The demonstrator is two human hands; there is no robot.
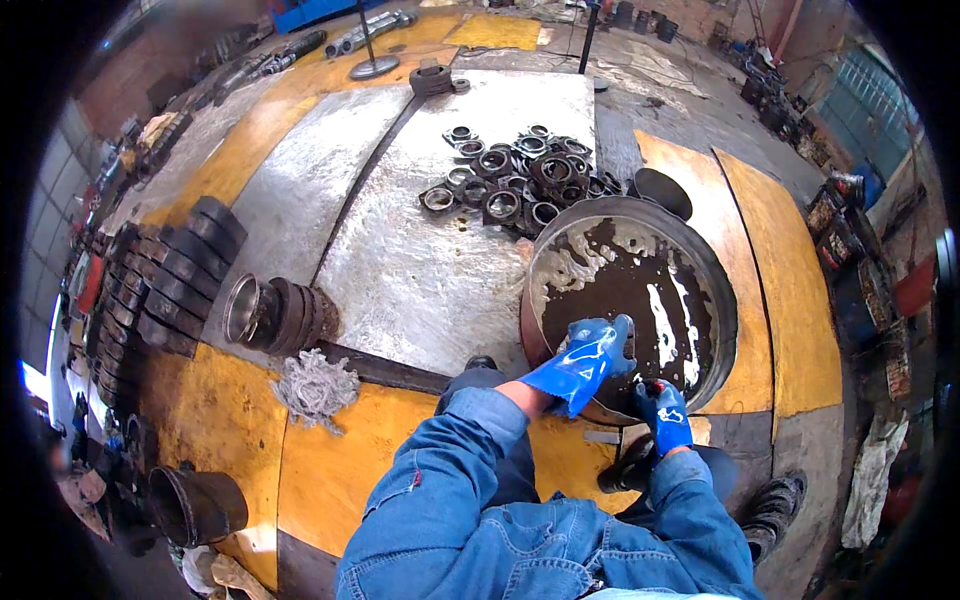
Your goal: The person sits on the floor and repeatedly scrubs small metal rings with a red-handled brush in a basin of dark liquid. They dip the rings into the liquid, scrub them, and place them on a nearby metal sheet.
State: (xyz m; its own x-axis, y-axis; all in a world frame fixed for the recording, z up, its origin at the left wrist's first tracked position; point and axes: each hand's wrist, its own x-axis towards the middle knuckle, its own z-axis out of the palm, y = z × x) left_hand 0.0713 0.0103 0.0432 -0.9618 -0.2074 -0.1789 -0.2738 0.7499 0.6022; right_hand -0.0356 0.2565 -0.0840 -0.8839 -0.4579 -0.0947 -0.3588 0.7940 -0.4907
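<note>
A large round metal tub stands in front of me, with dark liquid and patches of pale foam inside. My left hand, in a wet blue rubber glove, is over its near left part. Its fingers are curled, and what they hold is dark and hard to make out. At the near rim is my right hand, also gloved in blue and closed. A small dark thing with a bit of red shows at its fingertips, too small to name. Beyond the tub's left side lies a heap of dark ring-shaped metal parts.
A grey metal sheet and yellow boards cover the floor. To the left are stacked dark curved parts, round rings, a clump of grey rags and a black bucket. A dark disc leans behind the tub.
</note>
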